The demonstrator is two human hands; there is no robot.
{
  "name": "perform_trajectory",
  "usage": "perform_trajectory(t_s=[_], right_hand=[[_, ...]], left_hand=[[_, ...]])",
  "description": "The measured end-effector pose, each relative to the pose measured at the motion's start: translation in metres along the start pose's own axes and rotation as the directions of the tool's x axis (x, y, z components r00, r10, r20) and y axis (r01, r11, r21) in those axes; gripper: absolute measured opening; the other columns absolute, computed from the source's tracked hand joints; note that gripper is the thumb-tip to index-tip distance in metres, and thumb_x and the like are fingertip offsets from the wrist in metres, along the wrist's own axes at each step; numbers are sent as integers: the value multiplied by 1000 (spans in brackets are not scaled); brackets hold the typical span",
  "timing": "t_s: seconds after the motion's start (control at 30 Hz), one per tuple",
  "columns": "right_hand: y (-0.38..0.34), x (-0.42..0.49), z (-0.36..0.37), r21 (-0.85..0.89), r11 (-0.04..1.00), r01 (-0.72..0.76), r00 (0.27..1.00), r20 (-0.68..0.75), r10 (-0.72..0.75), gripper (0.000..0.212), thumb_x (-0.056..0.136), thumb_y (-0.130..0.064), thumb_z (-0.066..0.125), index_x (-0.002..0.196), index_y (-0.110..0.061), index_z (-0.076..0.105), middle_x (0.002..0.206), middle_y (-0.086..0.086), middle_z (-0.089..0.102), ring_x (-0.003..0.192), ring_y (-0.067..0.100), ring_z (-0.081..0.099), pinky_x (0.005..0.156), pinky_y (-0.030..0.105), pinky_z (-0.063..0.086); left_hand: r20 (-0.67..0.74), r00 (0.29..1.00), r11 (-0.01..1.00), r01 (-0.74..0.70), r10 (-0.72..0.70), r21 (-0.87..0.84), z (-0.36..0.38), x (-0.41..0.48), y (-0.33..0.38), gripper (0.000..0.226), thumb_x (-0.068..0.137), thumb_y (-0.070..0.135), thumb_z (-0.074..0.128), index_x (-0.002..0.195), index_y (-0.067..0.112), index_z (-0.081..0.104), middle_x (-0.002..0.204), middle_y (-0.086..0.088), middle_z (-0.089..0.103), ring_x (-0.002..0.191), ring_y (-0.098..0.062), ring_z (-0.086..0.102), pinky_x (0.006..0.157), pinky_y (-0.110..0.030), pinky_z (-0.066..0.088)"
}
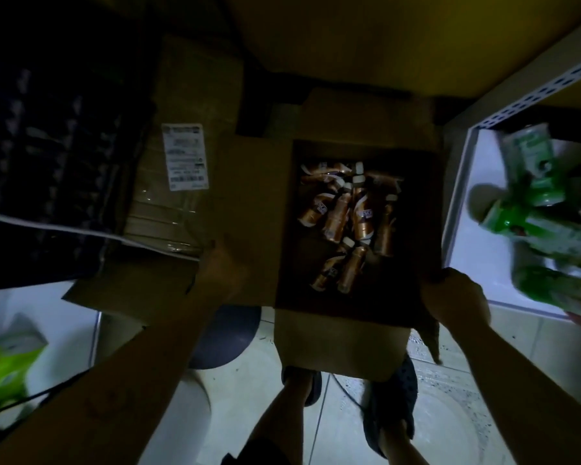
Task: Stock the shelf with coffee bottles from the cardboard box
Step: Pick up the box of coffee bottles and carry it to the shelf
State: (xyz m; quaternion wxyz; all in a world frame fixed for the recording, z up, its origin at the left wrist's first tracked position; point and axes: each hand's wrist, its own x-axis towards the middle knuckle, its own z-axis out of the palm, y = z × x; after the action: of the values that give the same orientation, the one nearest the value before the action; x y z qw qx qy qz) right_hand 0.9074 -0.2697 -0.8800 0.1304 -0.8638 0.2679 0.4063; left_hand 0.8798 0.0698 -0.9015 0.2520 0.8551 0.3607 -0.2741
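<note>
1. Bottles (346, 216) of coffee lie loose in a heap in the open cardboard box (336, 340), between the two hands; judging by that, stocking has hardly begun.
2. The shelf (477, 229), just beyond the right hand, carries only green packs (530, 196); no coffee shows there.
3. The left hand (220, 263) is on the box's side flap; its grip is too dark to tell.
4. The right hand (453, 297) is closed over the box's right rim, holding no bottle.
</note>
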Motion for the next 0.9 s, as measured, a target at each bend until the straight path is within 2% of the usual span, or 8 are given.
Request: perform_trajectory(t_s=[0.13,0.27,0.33,0.4,0.5,0.63,0.73,0.9], right_hand=[[-3,8,17,-65,997,44,999,-29,-46,43,98,-46,39,105,-7,58,89,17,66,81,34,65,77,43,54],[1,6,14,-131,990,58,997,-49,-65,46,99,-49,35,94,-10,58,79,14,65,75,32,65,75,42,56],[-1,4,7,-188,981,44,999,-21,-49,52,98,-52,34,87,-7,58,75,14,65,71,31,66,73,41,57],[-3,4,-2,-193,981,12,999,40,-4,52,99,-46,38,88,-1,62,74,17,67,67,32,69,72,45,59],[-10,2,-14,-174,985,18,998,61,-8,38,101,-28,42,87,3,59,74,18,67,57,28,67,61,37,58],[-13,-9,-48,-214,970,118,992,-10,-123,34,99,-29,45,83,-3,60,94,20,66,87,34,65,69,31,44],[-12,-34,-80,-180,973,141,990,5,-143,43,98,-33,46,66,-5,50,90,24,65,85,35,64,69,32,44],[-8,-116,-120,-157,982,101,995,2,-102,35,95,-30,52,100,2,66,113,26,64,104,38,62,74,32,42]], left_hand=[[91,987,985,145,-136,-99,10,34,-24,74,85,17,65,144,1,23,140,-26,39,124,-43,42,102,-52,37],[137,976,945,200,-170,-257,14,39,-31,77,80,30,72,143,10,33,142,-17,43,125,-38,44,104,-50,37],[146,982,978,142,-119,-151,11,28,-25,64,81,49,67,128,8,50,127,-15,56,115,-37,53,98,-44,42],[226,974,998,5,-20,64,10,14,-13,50,86,59,51,88,10,63,88,-10,66,87,-30,64,76,-33,46],[220,969,957,-166,113,238,10,-4,18,47,93,47,46,59,16,49,58,-2,51,57,-16,52,54,-26,35],[150,967,945,-236,206,225,-16,-19,61,43,93,30,52,55,14,41,58,-1,46,56,-17,46,51,-26,34],[192,966,925,-227,174,305,-60,-39,78,37,91,32,52,60,15,42,68,-3,50,65,-18,50,58,-28,39],[193,967,908,-227,167,351,-127,-105,94,34,91,36,49,66,15,42,83,-7,56,75,-22,52,67,-31,44]])
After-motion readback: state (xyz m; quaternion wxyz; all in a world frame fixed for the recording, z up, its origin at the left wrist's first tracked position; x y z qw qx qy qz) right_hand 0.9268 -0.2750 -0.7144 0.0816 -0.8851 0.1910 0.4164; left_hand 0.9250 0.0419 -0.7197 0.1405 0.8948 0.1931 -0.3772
